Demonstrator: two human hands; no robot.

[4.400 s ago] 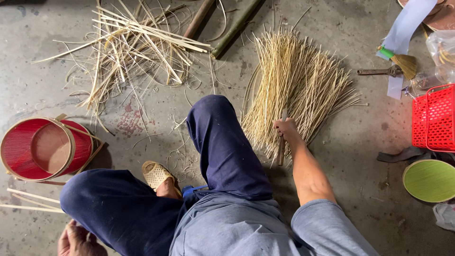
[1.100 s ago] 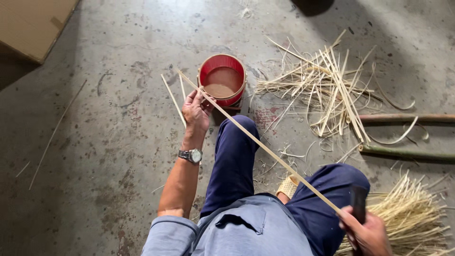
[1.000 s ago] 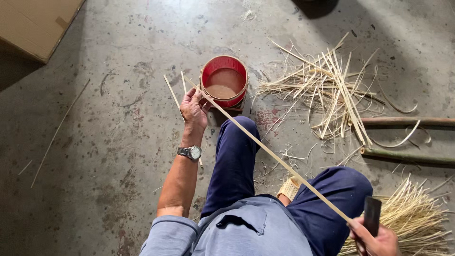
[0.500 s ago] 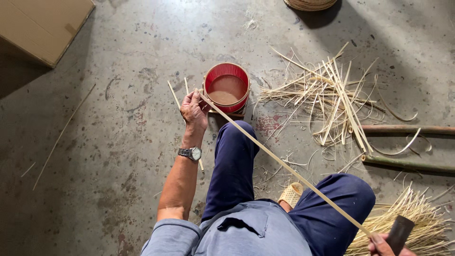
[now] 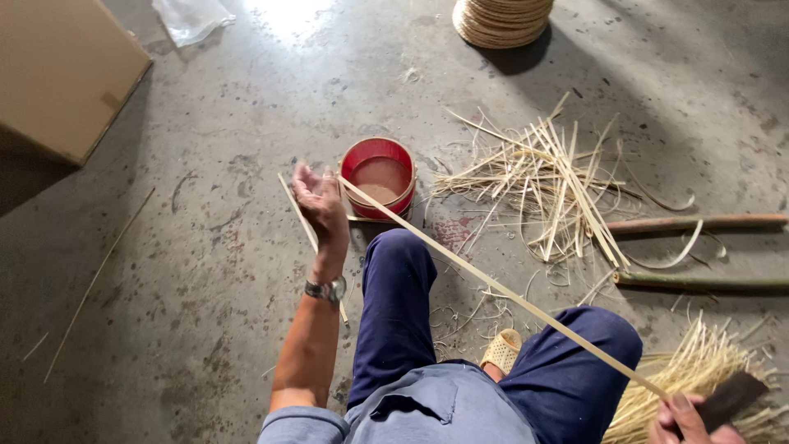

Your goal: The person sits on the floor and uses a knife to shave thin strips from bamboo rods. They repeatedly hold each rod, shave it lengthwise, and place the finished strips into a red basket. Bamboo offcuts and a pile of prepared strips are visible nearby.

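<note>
The left hand [image 5: 320, 201] is raised with its fingers curled around the far end of a long bamboo strip [image 5: 493, 288], which runs back across both knees to the right hand [image 5: 682, 421] at the lower edge of view. That right hand is closed on the strip's near end and also grips a dark blade [image 5: 730, 395] (a knife, by the look of it, though only part shows). Just beyond the left hand sits a red round container [image 5: 380, 177] on the concrete floor [image 5: 205, 271]. Farther off, beyond the strip, lies a loose heap of bamboo splints [image 5: 551, 177], with two green bamboo poles [image 5: 699, 222] past it. A bundle of fine slivers [image 5: 699, 382] lies beside the right hand.
</note>
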